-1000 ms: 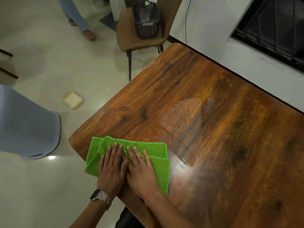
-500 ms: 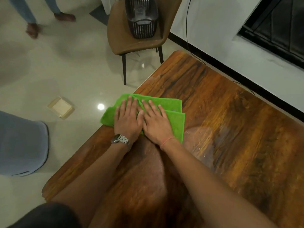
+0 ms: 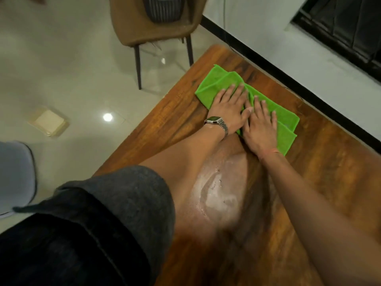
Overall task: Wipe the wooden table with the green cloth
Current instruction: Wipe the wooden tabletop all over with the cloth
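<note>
The folded green cloth (image 3: pixel 216 85) lies flat on the dark wooden table (image 3: pixel 329 172), close to its far corner beside the wall. My left hand (image 3: pixel 228 108), with a metal watch on the wrist, presses palm-down on the cloth's left half. My right hand (image 3: pixel 260 129) presses palm-down on the right half, its thumb touching the left hand. Both arms are stretched far forward over the table. A wet, pale streak (image 3: pixel 218 195) shows on the wood between my forearms.
A brown chair (image 3: pixel 144 27) with a dark slatted basket (image 3: pixel 162 9) on its seat stands just past the table's far corner. The white wall with a black skirting (image 3: pixel 288 58) runs along the right edge. A cream square box (image 3: pixel 48 121) lies on the tiled floor; a grey bin (image 3: pixel 14 174) stands at left.
Both hands have slid the cloth from the near left corner across the table toward the far corner by the wall, leaving a damp trail behind. My body leans further over the table.
</note>
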Available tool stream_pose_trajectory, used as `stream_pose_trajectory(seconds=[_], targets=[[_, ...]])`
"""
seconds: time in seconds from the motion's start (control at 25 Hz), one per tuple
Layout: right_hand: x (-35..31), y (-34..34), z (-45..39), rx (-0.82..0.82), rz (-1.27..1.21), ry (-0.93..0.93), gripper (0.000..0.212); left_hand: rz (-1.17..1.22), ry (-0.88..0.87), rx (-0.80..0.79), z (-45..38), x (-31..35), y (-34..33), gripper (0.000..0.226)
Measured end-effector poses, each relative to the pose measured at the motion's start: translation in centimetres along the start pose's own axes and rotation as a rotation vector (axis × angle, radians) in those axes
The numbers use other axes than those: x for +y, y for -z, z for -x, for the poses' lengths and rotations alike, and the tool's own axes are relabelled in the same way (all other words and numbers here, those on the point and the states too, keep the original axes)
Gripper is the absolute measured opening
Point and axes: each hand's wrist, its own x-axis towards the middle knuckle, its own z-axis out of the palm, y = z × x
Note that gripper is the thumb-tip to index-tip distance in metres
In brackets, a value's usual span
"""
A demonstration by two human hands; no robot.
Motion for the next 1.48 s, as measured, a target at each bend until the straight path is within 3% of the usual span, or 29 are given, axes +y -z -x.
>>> stream_pose_trajectory(seconds=[0.2,0.6,1.0,1.2,1.48], targets=[[0.1,-1.1,9.7,-0.031,0.044,-0.064,0.053,-0.006,-0.061,0.039,8.1,2.3,-3.1,0.061],[-6.3,-4.8,29.3,-0.047,-0.024,0.045,0.053,-0.091,0.066,0.051,29.6,1.9,-6.6,0.06],[-2.0,-7.2,51.6,-0.082,0.001,0.15,0.06,-0.051,0.159,-0.074,50.3,11.7,-12.0,0.062],[-2.9,-7.0,53.4,-0.147,0.01,0.195,0.06,0.001,0.191,-0.087,52.8,10.8,-11.6,0.059],[-12.9,-7.2,46.3,-0.242,0.026,0.473,0.061,0.074,0.494,0.036,53.4,1.5,-7.7,0.061]])
